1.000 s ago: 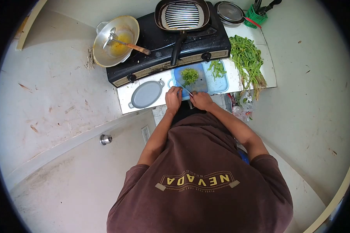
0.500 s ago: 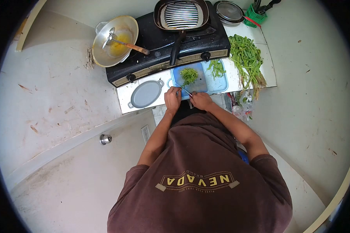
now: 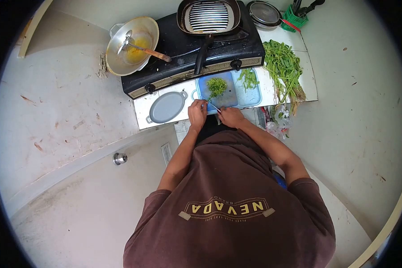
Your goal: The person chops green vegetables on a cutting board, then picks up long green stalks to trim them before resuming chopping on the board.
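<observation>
My right hand [image 3: 231, 117] is closed round the handle of a small knife [image 3: 214, 107], whose thin blade points up and left. Beside the blade, at the near left corner of a blue cutting board [image 3: 230, 98], my left hand [image 3: 197, 113] has its fingers drawn together; what they pinch is too small to make out. A heap of chopped greens [image 3: 217, 87] lies on the board just beyond the blade. The board rests on a light blue tray [image 3: 255, 99], and some loose green leaves [image 3: 248, 80] are in the tray's right part.
A black stove [image 3: 174, 44] behind the board carries a grill pan [image 3: 208, 17] and a large pot [image 3: 116, 67] with a ladle [image 3: 149, 53]. Left lies a grey oval dish [image 3: 167, 107]. Leafy greens [image 3: 283, 67], a strainer [image 3: 264, 13] and a green basket [image 3: 295, 20] stand right.
The knife blade has shifted slightly at the board's near left corner. Both hands stay almost in place, and the heap of greens looks the same.
</observation>
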{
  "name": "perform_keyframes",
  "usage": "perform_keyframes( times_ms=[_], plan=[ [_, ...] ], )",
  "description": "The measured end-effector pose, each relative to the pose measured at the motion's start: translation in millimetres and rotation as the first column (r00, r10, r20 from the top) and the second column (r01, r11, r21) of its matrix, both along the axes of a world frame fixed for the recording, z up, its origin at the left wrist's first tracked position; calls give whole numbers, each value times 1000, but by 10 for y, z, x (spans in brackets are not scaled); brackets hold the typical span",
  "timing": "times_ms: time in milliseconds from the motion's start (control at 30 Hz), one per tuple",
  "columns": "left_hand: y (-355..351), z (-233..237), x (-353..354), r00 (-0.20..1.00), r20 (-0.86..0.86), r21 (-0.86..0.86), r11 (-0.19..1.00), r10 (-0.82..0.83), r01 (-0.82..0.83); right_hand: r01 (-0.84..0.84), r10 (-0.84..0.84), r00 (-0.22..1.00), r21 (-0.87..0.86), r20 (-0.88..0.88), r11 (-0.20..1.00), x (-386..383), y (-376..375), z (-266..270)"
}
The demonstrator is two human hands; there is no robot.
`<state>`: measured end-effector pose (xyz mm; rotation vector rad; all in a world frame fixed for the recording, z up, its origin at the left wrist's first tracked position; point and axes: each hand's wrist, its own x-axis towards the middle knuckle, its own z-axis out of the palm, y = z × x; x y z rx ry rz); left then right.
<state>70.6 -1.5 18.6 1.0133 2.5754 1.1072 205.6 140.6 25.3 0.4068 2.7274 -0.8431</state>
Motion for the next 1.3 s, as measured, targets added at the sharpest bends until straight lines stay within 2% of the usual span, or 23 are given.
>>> perform_keyframes(
  times_ms=[233,300,500,700,767,933,1000,1300],
  plan=[
    [-12,14,19,997,-68,14,1000,-19,20,12,-10,997,24,-79,1000,-86,-30,-36],
    [-19,24,30,998,-66,17,1000,-15,16,19,-18,999,21,-46,1000,-43,-1,-7],
    [11,65,53,997,54,13,998,62,-62,47,-47,998,4,-35,999,-44,44,-23],
    [-33,-11,22,1000,24,-36,999,18,-17,6,-7,1000,-22,-24,1000,-22,20,44],
    [-51,-71,-1,999,-34,-23,1000,-9,8,-1,0,1000,-15,-21,1000,-12,9,60],
    [-47,-8,6,998,-59,-34,999,-37,35,18,-19,997,-11,-81,1000,-109,-29,-41],
    [-51,-3,-10,994,-101,-36,998,-52,49,11,-11,998,0,-55,1000,-145,-48,-38],
    [-45,46,15,998,36,-60,997,43,-41,23,-23,1000,3,-20,1000,-58,16,-46]
  ],
)
